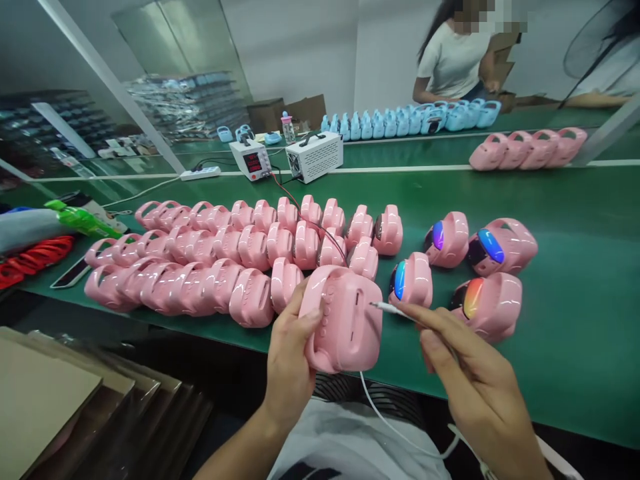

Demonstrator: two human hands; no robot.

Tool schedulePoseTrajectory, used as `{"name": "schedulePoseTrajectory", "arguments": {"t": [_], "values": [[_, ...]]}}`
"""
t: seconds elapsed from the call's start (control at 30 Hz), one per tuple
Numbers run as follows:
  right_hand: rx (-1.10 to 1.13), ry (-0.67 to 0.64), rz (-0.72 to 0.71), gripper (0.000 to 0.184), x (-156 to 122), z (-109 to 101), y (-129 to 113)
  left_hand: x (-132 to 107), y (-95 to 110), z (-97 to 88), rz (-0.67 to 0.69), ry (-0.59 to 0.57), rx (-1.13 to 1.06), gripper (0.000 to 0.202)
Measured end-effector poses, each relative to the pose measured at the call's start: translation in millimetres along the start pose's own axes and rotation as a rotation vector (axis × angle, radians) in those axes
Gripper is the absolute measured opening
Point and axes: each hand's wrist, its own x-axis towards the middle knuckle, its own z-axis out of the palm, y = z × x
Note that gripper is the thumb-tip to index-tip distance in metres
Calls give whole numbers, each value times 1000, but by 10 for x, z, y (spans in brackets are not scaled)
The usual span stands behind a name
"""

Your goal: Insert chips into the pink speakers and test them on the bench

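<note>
Pink speaker (345,320), glossy, gripped by left hand (290,353); right hand (475,380) pinches white plug (387,307).

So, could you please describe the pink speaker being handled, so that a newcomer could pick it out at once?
Start from the long green workbench and find the crowd of glossy pink plastic handled speakers at its near left. Just in front of them, over the bench's near edge, the left hand grips one pink speaker. Only it is lifted, with the right hand pointing a white plug at its side.

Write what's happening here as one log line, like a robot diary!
left hand: grips pink speaker | right hand: pinches white plug beside speaker, apart | table: pink speakers, four lit
</note>
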Motion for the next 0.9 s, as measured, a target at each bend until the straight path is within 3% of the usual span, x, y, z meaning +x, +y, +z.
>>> {"name": "schedulePoseTrajectory", "arguments": {"t": [0.1,0.23,0.5,0.67,0.9], "values": [[-78,91,-90,12,50,105,-57,9,-60,66,29,-45,38,30],[-112,176,-197,11,53,158,-18,43,-52,116,4,-36,50,34],[-159,-92,-311,11,135,-8,84,79,-149,90,-32,45,260,39],[-132,-33,-309,16,142,-45,79,69,-93,185,-59,-26,287,39],[-116,-103,-365,14,175,-72,69,50,-134,139,34,-110,353,31]]}}
